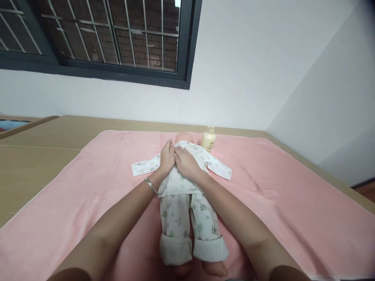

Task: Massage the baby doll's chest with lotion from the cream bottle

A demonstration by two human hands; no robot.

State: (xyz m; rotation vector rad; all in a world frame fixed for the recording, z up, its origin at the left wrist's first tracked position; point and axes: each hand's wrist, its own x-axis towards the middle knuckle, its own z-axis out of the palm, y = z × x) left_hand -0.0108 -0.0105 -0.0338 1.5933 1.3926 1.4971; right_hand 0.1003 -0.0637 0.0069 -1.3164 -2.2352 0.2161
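A baby doll in a white printed long-sleeved top [166,187] and matching trousers [176,218] with turned-up cuffs lies lengthwise in front of me. Its bare head [184,137] points away from me and its feet [215,269] toward me. My right hand [186,162] rests on the upper part of the top, fingers stretched out. Against the left side of the upper body is my left hand [167,156], tilted on edge with straight fingers, its inner side hidden. Both hands nearly meet at the fingertips. A silver bracelet [151,187] circles my left wrist.
A pale yellow bottle [208,139] stands to the right of the doll's head. Under everything, a pink blanket [96,187] covers a wooden surface [38,156]. Beyond are a white wall [234,70] and a dark-framed, barred window [117,35].
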